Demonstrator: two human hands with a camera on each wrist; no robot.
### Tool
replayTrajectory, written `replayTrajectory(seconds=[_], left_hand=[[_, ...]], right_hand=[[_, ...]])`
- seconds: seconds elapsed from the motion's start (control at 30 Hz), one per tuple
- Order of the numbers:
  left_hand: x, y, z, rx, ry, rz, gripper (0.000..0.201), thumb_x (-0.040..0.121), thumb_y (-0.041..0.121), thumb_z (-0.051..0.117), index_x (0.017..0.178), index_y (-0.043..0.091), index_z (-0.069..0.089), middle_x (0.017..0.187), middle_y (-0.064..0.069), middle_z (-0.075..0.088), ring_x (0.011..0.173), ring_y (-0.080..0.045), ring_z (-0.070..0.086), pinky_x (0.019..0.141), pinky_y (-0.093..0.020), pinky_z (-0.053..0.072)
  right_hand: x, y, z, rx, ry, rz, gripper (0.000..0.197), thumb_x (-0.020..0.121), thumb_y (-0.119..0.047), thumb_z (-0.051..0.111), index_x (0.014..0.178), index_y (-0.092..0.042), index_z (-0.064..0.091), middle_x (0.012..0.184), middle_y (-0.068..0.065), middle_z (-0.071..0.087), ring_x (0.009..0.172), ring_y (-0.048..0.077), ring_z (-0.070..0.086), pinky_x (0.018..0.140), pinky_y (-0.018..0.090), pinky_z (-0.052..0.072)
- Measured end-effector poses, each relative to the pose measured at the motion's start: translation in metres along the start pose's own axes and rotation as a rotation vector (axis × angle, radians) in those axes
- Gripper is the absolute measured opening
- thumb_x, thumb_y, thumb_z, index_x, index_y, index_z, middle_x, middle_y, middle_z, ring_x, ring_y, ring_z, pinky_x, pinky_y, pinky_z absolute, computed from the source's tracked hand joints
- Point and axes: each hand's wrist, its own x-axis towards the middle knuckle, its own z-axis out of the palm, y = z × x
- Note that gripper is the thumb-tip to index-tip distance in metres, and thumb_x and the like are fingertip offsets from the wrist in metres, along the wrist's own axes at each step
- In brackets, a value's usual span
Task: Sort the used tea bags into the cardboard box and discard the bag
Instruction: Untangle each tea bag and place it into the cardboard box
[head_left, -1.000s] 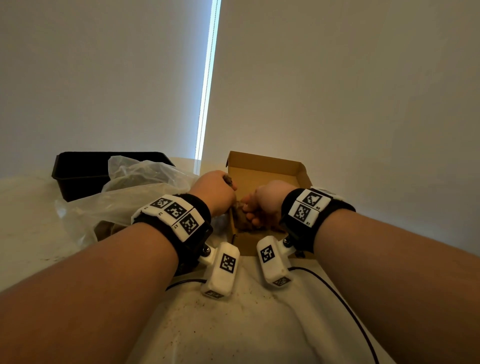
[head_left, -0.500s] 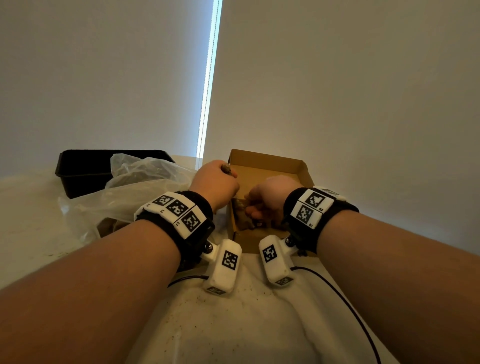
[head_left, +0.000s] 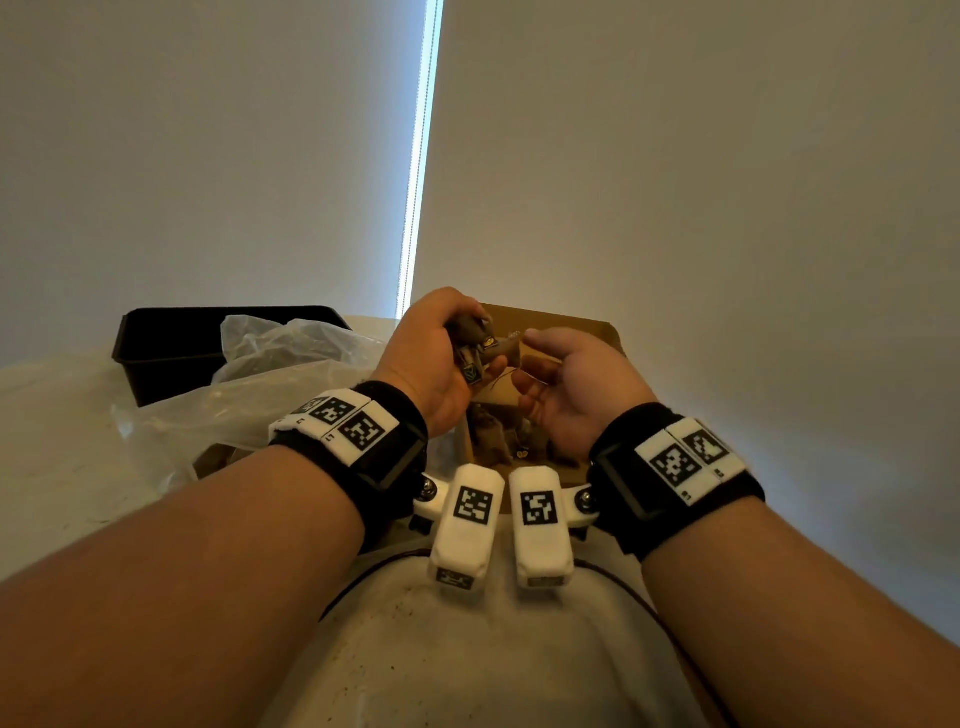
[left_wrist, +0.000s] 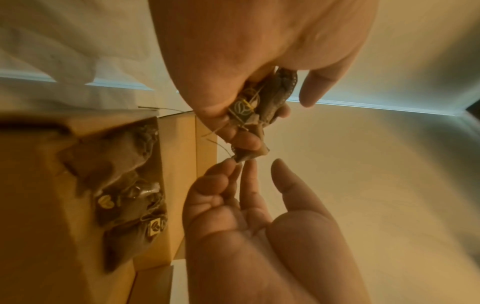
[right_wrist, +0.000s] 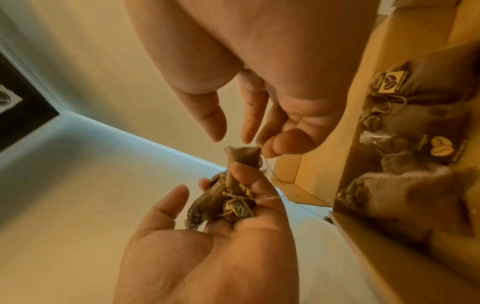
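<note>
My left hand (head_left: 462, 348) grips a bundle of brown used tea bags (head_left: 480, 343) with tags and strings, above the open cardboard box (head_left: 576, 325). My right hand (head_left: 530, 361) is just right of it, palm turned up and fingers relaxed. In the wrist views its fingertips (right_wrist: 270, 149) touch the protruding corner of the held tea bags (right_wrist: 241, 156), with the thumb apart. Several tea bags (head_left: 493, 439) lie inside the box, also seen as tea bags (left_wrist: 124, 185) against the box wall (left_wrist: 179, 164). The clear plastic bag (head_left: 270, 374) lies crumpled to the left.
A black tray (head_left: 171, 338) stands behind the plastic bag at the back left. The table (head_left: 467, 649) is covered in a pale cloth speckled with crumbs. A thin black cable (head_left: 363, 577) runs across it near my wrists. Walls stand close behind the box.
Both hands have risen from the box's near end. The left hand now shows the bundle it grips, and the right hand has turned palm up with its fingers uncurled.
</note>
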Motion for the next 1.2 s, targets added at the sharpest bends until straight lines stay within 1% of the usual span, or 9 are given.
replayTrajectory(seconds=[0.2,0.33,0.6,0.77,0.9,1.03,1.1,1.13,1.2], left_hand=[[0.000,0.002,0.001,0.011,-0.049,-0.029,0.017,0.087,0.020,0.055,0.097,0.007,0.057,0.094,-0.014,0.055,0.075,-0.025,0.062,0.059,-0.031,0.053],[0.000,0.004,-0.001,0.110,-0.090,-0.084,0.019,0.088,0.021,0.057,0.100,0.007,0.057,0.095,-0.014,0.055,0.074,-0.023,0.061,0.058,-0.031,0.053],[0.007,-0.003,-0.001,0.238,0.149,-0.107,0.010,0.094,0.022,0.059,0.099,0.013,0.060,0.102,-0.014,0.055,0.079,-0.023,0.060,0.060,-0.030,0.055],[0.009,-0.005,0.000,0.311,0.186,-0.061,0.021,0.099,0.020,0.054,0.119,0.020,0.063,0.115,-0.010,0.057,0.096,-0.024,0.061,0.068,-0.028,0.060],[0.008,-0.006,-0.001,0.318,0.188,-0.005,0.027,0.099,0.017,0.055,0.124,0.016,0.062,0.118,-0.011,0.059,0.101,-0.025,0.062,0.071,-0.030,0.062],[0.012,-0.003,-0.004,0.291,0.210,0.084,0.023,0.100,0.012,0.053,0.121,0.011,0.061,0.093,-0.005,0.063,0.080,-0.015,0.064,0.080,-0.036,0.062],[0.015,-0.004,-0.007,0.321,0.201,0.115,0.024,0.100,0.009,0.052,0.122,0.012,0.061,0.090,-0.002,0.062,0.076,-0.011,0.064,0.075,-0.031,0.063],[0.015,-0.005,-0.008,0.353,0.195,0.121,0.025,0.100,0.009,0.052,0.123,0.012,0.060,0.092,0.000,0.062,0.074,-0.008,0.064,0.070,-0.028,0.062],[0.014,-0.008,-0.008,0.384,0.197,0.108,0.025,0.099,0.010,0.054,0.123,0.011,0.061,0.098,-0.002,0.062,0.080,-0.010,0.065,0.069,-0.027,0.062]], right_hand=[[-0.003,0.015,-0.003,-0.172,-0.074,-0.125,0.020,0.091,-0.016,0.066,0.109,-0.022,0.069,0.097,0.005,0.069,0.079,0.017,0.058,0.058,0.028,0.045],[-0.002,0.019,-0.006,-0.255,-0.039,-0.197,0.016,0.092,-0.020,0.066,0.107,-0.017,0.067,0.100,0.010,0.073,0.076,0.017,0.059,0.057,0.027,0.047],[0.002,0.020,-0.018,0.166,0.002,-0.062,0.024,0.096,-0.014,0.058,0.116,-0.003,0.064,0.091,0.011,0.065,0.063,0.011,0.058,0.052,0.022,0.049],[0.000,0.020,-0.019,0.304,-0.015,0.015,0.020,0.098,-0.005,0.050,0.115,-0.006,0.060,0.092,0.015,0.063,0.070,0.017,0.061,0.053,0.024,0.054],[0.000,0.018,-0.019,0.214,-0.038,-0.011,0.023,0.100,-0.003,0.047,0.119,-0.008,0.059,0.100,0.017,0.068,0.072,0.020,0.070,0.052,0.023,0.056],[0.002,0.017,-0.024,-0.042,0.032,-0.072,0.018,0.097,-0.011,0.058,0.111,-0.017,0.067,0.105,0.012,0.072,0.091,0.026,0.073,0.067,0.032,0.058],[0.002,0.018,-0.025,-0.146,0.069,-0.112,0.016,0.094,-0.016,0.062,0.105,-0.025,0.071,0.108,0.009,0.072,0.097,0.028,0.069,0.075,0.037,0.059],[0.003,0.018,-0.025,-0.161,0.081,-0.131,0.016,0.094,-0.017,0.063,0.102,-0.027,0.072,0.107,0.008,0.071,0.096,0.026,0.068,0.075,0.038,0.060],[0.002,0.019,-0.026,-0.144,0.080,-0.160,0.016,0.094,-0.014,0.062,0.102,-0.024,0.071,0.100,0.008,0.070,0.075,0.015,0.063,0.054,0.027,0.055]])
